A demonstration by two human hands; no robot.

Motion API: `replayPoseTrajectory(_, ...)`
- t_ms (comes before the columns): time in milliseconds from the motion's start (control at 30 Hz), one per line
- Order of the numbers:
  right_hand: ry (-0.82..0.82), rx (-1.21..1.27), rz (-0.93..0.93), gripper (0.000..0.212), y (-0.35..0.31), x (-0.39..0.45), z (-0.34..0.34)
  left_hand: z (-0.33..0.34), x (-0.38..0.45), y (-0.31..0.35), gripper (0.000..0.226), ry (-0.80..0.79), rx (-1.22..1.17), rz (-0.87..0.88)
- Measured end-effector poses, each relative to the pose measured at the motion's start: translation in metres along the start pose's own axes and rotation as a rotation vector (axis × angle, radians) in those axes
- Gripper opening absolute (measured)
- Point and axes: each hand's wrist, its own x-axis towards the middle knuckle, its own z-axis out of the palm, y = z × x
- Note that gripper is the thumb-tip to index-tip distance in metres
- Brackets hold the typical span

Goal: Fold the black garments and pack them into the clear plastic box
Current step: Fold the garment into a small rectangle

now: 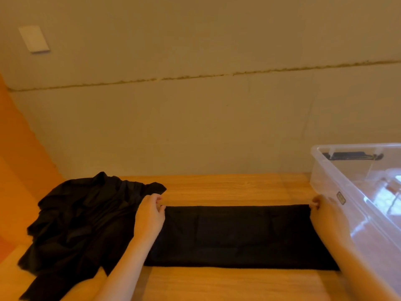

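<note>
Plain beige wall fills the upper frame, above a wooden desk (227, 187) across the bottom. Left fingers (159, 208) pinch the far left corner of a black garment (236, 235), and right fingers (314, 206) pinch its far right corner, so the far edge is pulled straight and taut between the two hands. The left hand (149, 216) and right hand (325, 216) hold it this way, I judge, to square the cloth before the next fold. It lies flat as a wide band at lower centre. A heap of unfolded black clothes (82, 218) sits at lower left, just beside the left hand. The clear plastic box (338, 183) stands at the right edge, close by for packing.
</note>
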Motion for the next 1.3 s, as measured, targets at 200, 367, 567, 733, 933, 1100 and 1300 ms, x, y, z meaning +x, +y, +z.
replayPoseTrajectory(200, -0.266, 0.041, -0.475, 0.051, -0.076, -0.072, 0.008, 0.021, -0.063, 0.082, 0.051, -0.352, 0.182, 0.299)
replayPoseTrajectory(367, -0.543, -0.228, -0.609, 0.122, -0.078, -0.101, 0.032, 0.034, -0.083, 0.057, 0.064, -0.466, 0.453, 0.075)
replayPoseTrajectory(567, -0.520, -0.298, -0.355, 0.089, -0.025, -0.060, 0.013, 0.013, -0.086, 0.030, 0.074, -0.389, 0.508, -0.111)
replayPoseTrajectory(733, -0.508, -0.333, -0.278, 0.068, 0.009, -0.053, -0.003, 0.011, -0.091, 0.028, 0.075, -0.375, 0.496, -0.108)
replayPoseTrajectory(933, -0.476, -0.374, -0.202, 0.067, 0.029, -0.075, -0.013, 0.009, -0.101, 0.029, 0.076, -0.427, 0.495, -0.065)
replayPoseTrajectory(1100, -0.296, -0.358, -0.267, 0.062, 0.011, -0.090, -0.022, 0.007, -0.097, 0.044, 0.072, -0.399, 0.478, 0.002)
replayPoseTrajectory(1300, -0.562, -0.201, -0.578, 0.060, -0.040, -0.084, 0.004, 0.039, -0.088, 0.080, 0.068, -0.521, 0.455, 0.101)
